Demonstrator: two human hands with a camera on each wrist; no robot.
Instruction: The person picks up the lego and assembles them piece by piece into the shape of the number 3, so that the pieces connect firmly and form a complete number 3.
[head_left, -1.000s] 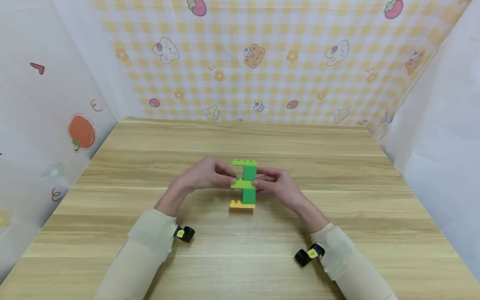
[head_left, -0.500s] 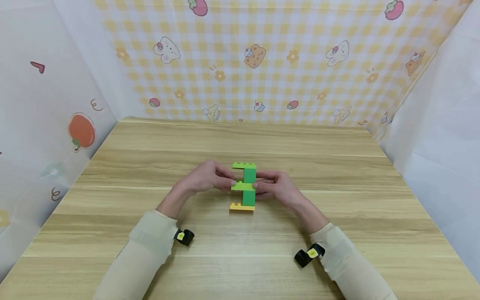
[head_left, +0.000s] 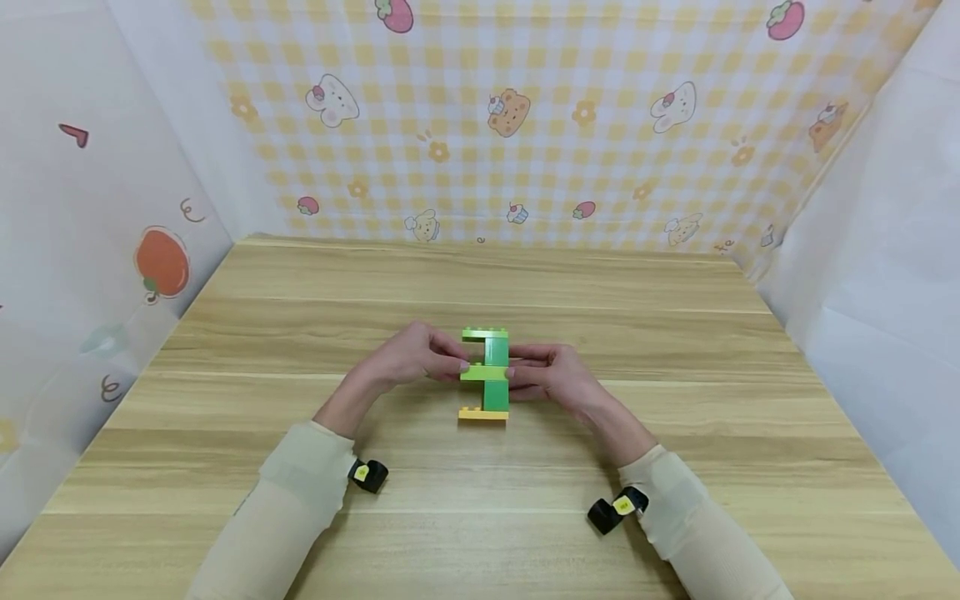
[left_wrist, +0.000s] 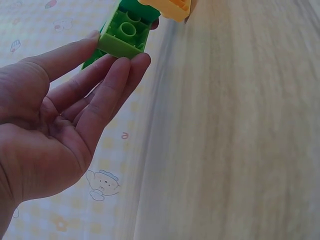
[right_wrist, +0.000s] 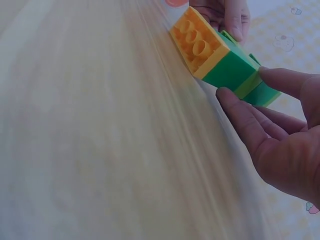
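Note:
Both hands hold a stack of toy building blocks above the table, shaped like a reversed letter E in the head view. It has a light-green top plate (head_left: pixel 485 335), a light-green middle plate (head_left: pixel 480 372), green bricks (head_left: pixel 496 396) between layers and a yellow-orange bottom plate (head_left: pixel 482 414). The left hand (head_left: pixel 408 358) pinches the middle plate's free left end between thumb and fingers. On the other side, the right hand (head_left: pixel 558 379) grips the stack, its thumb on the middle plate. The hollow underside of the yellow-orange plate (right_wrist: pixel 197 42) shows in the right wrist view.
A wood-grain table (head_left: pixel 480 517) lies under the arms. Behind it hangs a yellow checked cloth (head_left: pixel 450 108) with cartoon prints. White sheets stand at the left (head_left: pixel 67 208) and right (head_left: pixel 877 250). A black wrist camera (head_left: pixel 369 475) sits on each sleeve.
The stack and both hands have shifted slightly down in the head view, mostly in the first half second. Both hands have kept their hold.

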